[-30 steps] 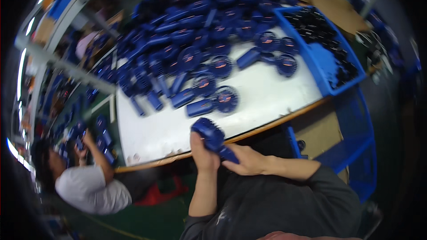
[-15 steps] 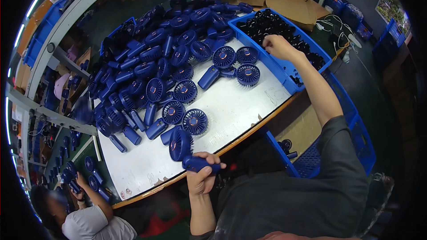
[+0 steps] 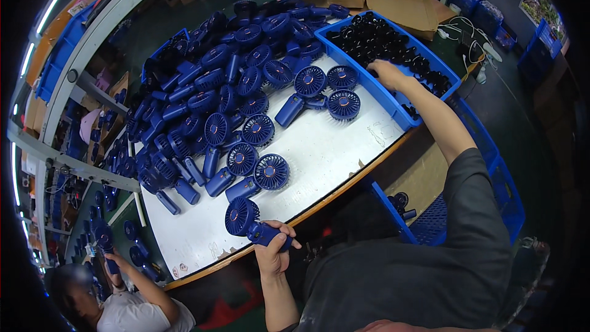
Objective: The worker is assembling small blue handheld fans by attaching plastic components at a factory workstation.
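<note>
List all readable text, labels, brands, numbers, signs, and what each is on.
None can be read clearly enough to quote.
Blue handheld fans on the white tabletop: orange hub marks, too small.
Fan in the left hand: no legible lettering.
Tabletop's near-left corner: small red marks, too small.
Tabletop beside the blue tray: faint scribble, illegible.

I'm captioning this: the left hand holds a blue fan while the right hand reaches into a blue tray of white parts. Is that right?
No: the head view shows black parts in the tray, not white; the left hand holds a blue fan and the right hand reaches in.
</note>
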The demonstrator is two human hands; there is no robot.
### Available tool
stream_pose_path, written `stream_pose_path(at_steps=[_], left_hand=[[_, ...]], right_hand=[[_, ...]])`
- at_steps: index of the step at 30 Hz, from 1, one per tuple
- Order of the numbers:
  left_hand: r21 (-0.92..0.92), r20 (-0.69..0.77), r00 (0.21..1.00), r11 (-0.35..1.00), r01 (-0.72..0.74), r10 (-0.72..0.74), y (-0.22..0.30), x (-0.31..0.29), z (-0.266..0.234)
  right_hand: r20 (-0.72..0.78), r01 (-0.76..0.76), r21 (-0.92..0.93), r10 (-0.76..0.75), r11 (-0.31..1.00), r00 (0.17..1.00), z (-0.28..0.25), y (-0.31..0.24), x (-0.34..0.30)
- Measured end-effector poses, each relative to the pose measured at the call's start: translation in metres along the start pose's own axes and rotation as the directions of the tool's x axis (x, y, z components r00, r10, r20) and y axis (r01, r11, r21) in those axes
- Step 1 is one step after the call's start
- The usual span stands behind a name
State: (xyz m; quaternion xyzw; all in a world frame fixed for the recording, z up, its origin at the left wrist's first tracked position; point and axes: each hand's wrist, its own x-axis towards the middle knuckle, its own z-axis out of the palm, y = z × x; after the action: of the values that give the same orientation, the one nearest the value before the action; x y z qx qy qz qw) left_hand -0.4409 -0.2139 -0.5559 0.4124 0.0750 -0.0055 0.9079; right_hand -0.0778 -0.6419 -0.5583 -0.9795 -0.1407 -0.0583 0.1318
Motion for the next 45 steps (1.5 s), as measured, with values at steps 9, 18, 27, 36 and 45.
stream_pose_path(at_steps=[9,18,27,36,45], left_hand=[[0.171,-0.082,0.997,0.985,0.004,0.01,0.001,-0.002,0.0],[0.374,-0.069,0.993,0.925,-0.061,0.093,-0.009,0.015,0.046],[-0.023,-0.154,0.987,0.999,0.04,-0.043,0.011,-0.002,0.021],[-0.081,-0.005,0.99,0.987,0.139,-0.14,0.017,-0.006,0.024],[0.0,0.058,0.973,0.975,0.224,-0.224,0.011,-0.01,0.023]], right_hand=[[-0.077,-0.246,0.284,0.278,0.927,0.957,-0.061,-0.019,-0.002],[0.087,0.028,0.928,-0.288,0.373,0.954,-0.004,-0.286,-0.163],[-0.219,0.608,0.694,-0.691,0.386,0.689,0.0,-0.315,-0.175],[-0.187,0.623,0.689,-0.74,0.37,0.646,-0.018,-0.319,-0.149],[-0.18,0.575,0.762,-0.755,0.298,0.63,-0.007,-0.323,-0.155]])
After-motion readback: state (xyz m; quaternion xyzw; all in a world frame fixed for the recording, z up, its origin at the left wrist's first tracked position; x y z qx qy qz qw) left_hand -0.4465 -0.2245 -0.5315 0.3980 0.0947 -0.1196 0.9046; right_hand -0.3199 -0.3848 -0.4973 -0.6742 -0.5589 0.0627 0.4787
